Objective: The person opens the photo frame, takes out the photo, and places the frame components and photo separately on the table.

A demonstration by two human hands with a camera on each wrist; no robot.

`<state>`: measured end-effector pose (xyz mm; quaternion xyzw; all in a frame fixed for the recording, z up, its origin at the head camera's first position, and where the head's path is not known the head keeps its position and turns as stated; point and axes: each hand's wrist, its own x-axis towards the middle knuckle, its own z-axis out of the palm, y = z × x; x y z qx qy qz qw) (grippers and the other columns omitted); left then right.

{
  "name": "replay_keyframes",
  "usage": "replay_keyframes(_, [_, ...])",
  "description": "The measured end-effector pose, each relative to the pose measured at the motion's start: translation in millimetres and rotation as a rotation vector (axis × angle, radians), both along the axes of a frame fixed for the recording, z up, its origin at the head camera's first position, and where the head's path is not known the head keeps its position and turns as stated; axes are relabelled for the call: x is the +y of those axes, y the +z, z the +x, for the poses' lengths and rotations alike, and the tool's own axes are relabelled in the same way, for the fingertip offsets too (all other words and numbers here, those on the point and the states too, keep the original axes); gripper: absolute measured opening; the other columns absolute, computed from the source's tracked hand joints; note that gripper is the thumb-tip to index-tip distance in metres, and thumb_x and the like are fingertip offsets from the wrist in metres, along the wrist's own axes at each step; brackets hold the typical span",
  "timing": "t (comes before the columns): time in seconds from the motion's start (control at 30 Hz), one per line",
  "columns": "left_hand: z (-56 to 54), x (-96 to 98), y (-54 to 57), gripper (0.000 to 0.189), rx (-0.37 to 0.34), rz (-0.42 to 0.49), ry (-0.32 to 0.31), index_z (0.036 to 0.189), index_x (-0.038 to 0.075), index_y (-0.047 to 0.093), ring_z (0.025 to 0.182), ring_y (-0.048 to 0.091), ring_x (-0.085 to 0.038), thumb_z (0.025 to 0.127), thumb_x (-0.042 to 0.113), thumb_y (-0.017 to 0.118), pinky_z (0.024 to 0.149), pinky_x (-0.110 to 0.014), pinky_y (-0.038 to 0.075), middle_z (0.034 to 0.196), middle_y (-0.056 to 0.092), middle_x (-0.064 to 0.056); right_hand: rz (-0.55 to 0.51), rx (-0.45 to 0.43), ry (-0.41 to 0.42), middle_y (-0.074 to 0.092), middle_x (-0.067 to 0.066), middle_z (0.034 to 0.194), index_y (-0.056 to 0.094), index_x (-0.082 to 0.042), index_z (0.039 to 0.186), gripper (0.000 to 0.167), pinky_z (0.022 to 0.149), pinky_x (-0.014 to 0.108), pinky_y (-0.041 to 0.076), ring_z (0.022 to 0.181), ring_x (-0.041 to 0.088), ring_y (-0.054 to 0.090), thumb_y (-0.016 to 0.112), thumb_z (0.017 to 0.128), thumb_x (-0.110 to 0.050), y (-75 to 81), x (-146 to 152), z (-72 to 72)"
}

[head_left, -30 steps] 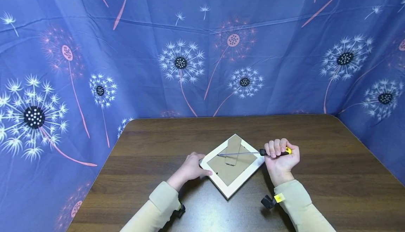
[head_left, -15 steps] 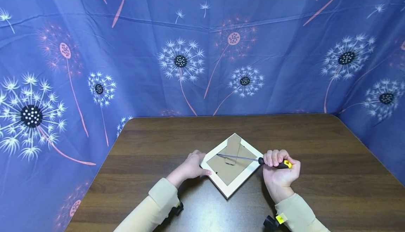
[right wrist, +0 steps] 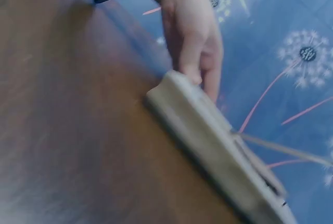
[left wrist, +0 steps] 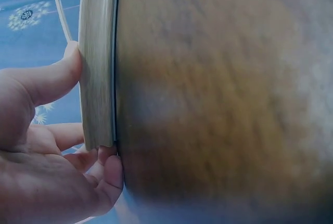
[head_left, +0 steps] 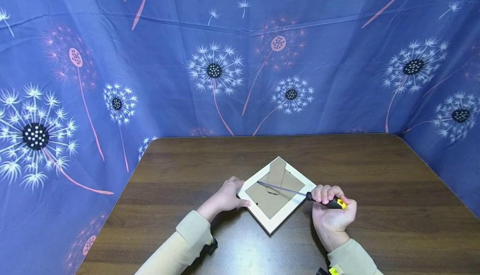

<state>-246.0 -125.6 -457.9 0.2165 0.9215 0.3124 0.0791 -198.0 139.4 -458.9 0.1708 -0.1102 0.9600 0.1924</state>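
Observation:
A picture frame (head_left: 290,206) with a pale border lies face down, turned like a diamond, its brown backing board (head_left: 269,206) upward. My left hand (head_left: 226,196) holds its left corner; in the left wrist view the thumb presses the back side and curled fingers meet the frame's edge (left wrist: 98,67). My right hand (head_left: 331,221) grips the black-and-yellow handle of a screwdriver (head_left: 285,189). Its shaft slants across the backing, the tip at the upper-left inner border. In the right wrist view, the shaft (right wrist: 286,147) rises past the frame's edge; the tip's exact contact is hidden.
A stand flap (head_left: 277,170) lies on the backing, with a small metal piece (head_left: 273,193) at its lower end. Dark tabs show along the inner border. The brown wooden table (head_left: 187,162) ends at a blue dandelion-print cloth (head_left: 165,79).
My right hand has come down toward me, swinging the screwdriver's handle lower while its tip stays near the same spot. The left hand and the frame hardly move.

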Motion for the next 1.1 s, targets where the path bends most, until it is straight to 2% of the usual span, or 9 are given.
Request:
replay_keyframes(0.1, [0.1, 0.6, 0.7, 0.071, -0.008, -0.003, 0.007, 0.128, -0.011, 0.05, 0.116, 0.045, -0.039, 0.074, 0.022, 0.08, 0.1, -0.049, 0.037, 0.125, 0.052, -0.024, 0.013, 0.028, -0.012, 0.022, 0.008, 0.05, 0.028, 0.002, 0.056, 0.025, 0.048, 0.031, 0.014, 0.046, 0.021, 0.022, 0.028, 0.075, -0.015, 11.9, -4.1, -4.0])
replay_keyframes(0.33, [1.9, 1.4, 1.1, 0.071, -0.03, 0.013, 0.017, 0.128, -0.012, 0.049, 0.118, 0.044, -0.039, 0.074, 0.021, 0.08, 0.101, -0.049, 0.037, 0.126, 0.051, -0.024, 0.02, -0.029, -0.067, 0.027, 0.004, 0.042, 0.029, -0.003, 0.05, 0.031, 0.039, 0.026, 0.015, 0.037, 0.017, 0.022, 0.03, 0.078, -0.014, 46.0, -18.5, -24.2])
replay_keyframes(0.53, [1.4, 1.8, 1.9, 0.071, -0.03, 0.006, 0.019, 0.129, -0.012, 0.049, 0.117, 0.044, -0.039, 0.074, 0.021, 0.08, 0.101, -0.049, 0.037, 0.125, 0.051, -0.024, 0.039, -0.068, -0.11, 0.028, 0.002, 0.039, 0.032, -0.006, 0.048, 0.035, 0.037, 0.023, 0.011, 0.035, 0.013, 0.019, 0.028, 0.082, -0.013, 66.6, -34.6, -38.3])
replay_keyframes(0.67, [0.6, 2.1, 3.5, 0.071, -0.022, -0.005, 0.018, 0.128, -0.012, 0.049, 0.117, 0.045, -0.039, 0.074, 0.022, 0.08, 0.101, -0.048, 0.037, 0.124, 0.051, -0.023, 0.097, -0.157, -0.177, 0.03, 0.0, 0.038, 0.035, -0.008, 0.047, 0.039, 0.037, 0.022, 0.011, 0.035, 0.012, 0.02, 0.028, 0.085, -0.013, 77.6, -44.4, -44.8])
replay_keyframes(0.97, [0.8, 2.1, 5.0, 0.07, -0.008, 0.0, 0.008, 0.126, -0.014, 0.05, 0.116, 0.046, -0.04, 0.073, 0.02, 0.08, 0.1, -0.049, 0.037, 0.123, 0.052, -0.025, 0.114, -0.371, -0.231, 0.035, -0.002, 0.039, 0.037, -0.009, 0.047, 0.042, 0.036, 0.02, 0.016, 0.034, 0.009, 0.026, 0.027, 0.088, -0.012, 95.6, -56.4, -59.7])
replay_keyframes(1.1, [0.8, 2.7, 5.3, 0.07, -0.013, 0.0, 0.015, 0.126, -0.014, 0.05, 0.117, 0.046, -0.04, 0.073, 0.02, 0.08, 0.101, -0.049, 0.037, 0.123, 0.052, -0.025, 0.145, -0.434, -0.276, 0.036, -0.003, 0.039, 0.038, -0.01, 0.047, 0.042, 0.034, 0.019, 0.019, 0.033, 0.008, 0.028, 0.03, 0.088, -0.013, 101.0, -63.6, -64.4])
